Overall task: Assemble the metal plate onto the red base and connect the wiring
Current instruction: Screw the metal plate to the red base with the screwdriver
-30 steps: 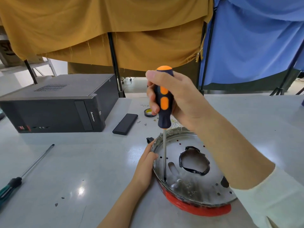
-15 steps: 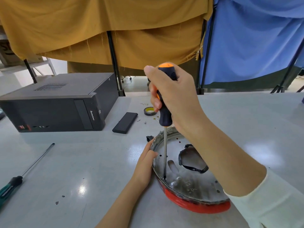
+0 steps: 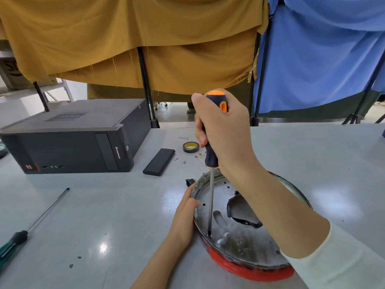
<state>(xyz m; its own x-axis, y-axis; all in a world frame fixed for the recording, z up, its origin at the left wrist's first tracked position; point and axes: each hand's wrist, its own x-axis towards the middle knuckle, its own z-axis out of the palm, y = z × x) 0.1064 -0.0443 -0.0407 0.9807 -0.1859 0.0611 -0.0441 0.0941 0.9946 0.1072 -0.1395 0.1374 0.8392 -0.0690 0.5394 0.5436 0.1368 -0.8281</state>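
From where I sit, the metal plate (image 3: 245,232) is already seated in the red base (image 3: 250,270), near the front right of the counter (image 3: 104,215), and the job looks to be in its fastening stage. My right hand (image 3: 225,134) is wrapped around the orange-and-black handle of the screwdriver (image 3: 212,155), grip curled tight on it, while my left hand (image 3: 185,213) grips the plate's left rim, thumb hooked over the edge to steady it. The screwdriver stands nearly upright, its long axis running from the handle at top down the thin shaft to the tip, which meets the plate near its left front edge (I cannot make out the screw head itself under the tip). The plate lies flat, open face up, its large ragged central opening toward the middle. Several small holes in the plate look unfilled, so I judge more screws remain, and I see no wiring joined yet; that part seems wholly left to do.
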